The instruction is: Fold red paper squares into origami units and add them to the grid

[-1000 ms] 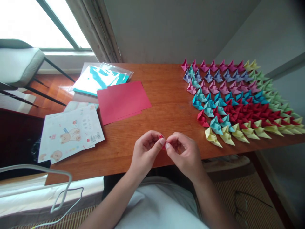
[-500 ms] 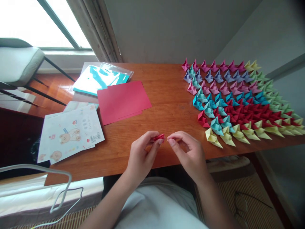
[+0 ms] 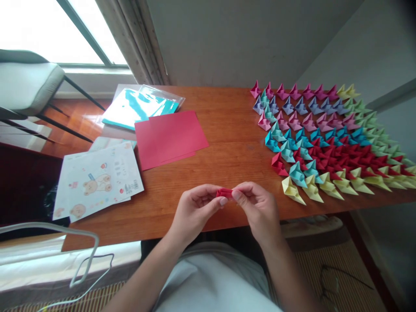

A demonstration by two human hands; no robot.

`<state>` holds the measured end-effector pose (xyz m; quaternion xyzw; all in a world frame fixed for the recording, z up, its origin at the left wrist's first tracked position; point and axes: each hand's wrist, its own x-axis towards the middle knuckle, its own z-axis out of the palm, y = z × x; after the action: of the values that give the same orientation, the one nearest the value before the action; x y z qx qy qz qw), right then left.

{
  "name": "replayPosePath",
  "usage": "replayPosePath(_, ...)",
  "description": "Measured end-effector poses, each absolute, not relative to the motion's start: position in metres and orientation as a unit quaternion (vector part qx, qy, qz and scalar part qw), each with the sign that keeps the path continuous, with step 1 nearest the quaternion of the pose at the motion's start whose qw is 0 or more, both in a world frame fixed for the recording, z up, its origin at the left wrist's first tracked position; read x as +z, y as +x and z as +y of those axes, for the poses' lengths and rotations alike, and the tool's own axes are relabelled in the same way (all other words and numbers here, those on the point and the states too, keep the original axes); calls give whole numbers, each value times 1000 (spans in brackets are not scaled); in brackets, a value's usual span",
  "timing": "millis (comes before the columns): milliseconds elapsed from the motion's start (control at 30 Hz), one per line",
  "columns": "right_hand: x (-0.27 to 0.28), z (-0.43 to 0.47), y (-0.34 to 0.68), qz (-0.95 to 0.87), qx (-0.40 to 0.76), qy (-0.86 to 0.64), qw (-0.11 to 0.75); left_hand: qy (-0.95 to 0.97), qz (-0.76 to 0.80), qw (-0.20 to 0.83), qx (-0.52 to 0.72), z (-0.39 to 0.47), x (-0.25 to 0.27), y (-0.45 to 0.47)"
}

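A small folded piece of red paper (image 3: 224, 193) is held up between both hands, just above the front edge of the table. My left hand (image 3: 196, 210) pinches its left end between thumb and fingers. At the other end, the thumb and forefinger of my right hand (image 3: 256, 208) grip it. Fingers cover part of the folds. To the right stand rows of folded paper boats in several colours; the nearest are a yellow boat (image 3: 292, 191) and a red boat (image 3: 278, 164).
Red paper sheets (image 3: 172, 138) lie at left centre on the wooden table (image 3: 234, 151). Behind them is a plastic-wrapped blue pack (image 3: 162, 106). Bear-printed sheets (image 3: 97, 182) lie at the left edge. A white bent tube (image 3: 91, 236) is at the lower left, and a chair (image 3: 29, 86) stands beyond.
My right hand has come in to the left and now grips the red paper's right end; before, it was apart from it. More of the red paper shows. The view has shifted slightly.
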<state>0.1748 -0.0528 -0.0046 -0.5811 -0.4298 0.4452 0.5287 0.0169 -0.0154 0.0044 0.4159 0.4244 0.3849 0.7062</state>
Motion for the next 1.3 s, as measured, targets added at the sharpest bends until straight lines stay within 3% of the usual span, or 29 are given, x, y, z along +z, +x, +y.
replayPosePath(133,-11,-54,168,-380,478,-567,552,436,444,674,399,-16,2,16)
replayPosePath(367,5,-50,184,-560,394,-570,454,604,448,556,353,-11,2,12)
replayPosePath(500,5,-49,186,-569,345,-587,461,547,441,605,374,-11,2,16)
replayPosePath(700,1,-49,184,-558,373,-586,453,446,450,654,413,-14,-1,17)
replayPosePath(867,3,-51,185,-592,347,-595,418,563,450,559,410,-15,-4,13)
replayPosePath(1067,-3,-56,181,-580,288,-616,449,714,446,378,385,-15,1,16)
replayPosePath(1300,-9,-57,186,-536,362,-612,455,728,414,403,368,-10,5,8)
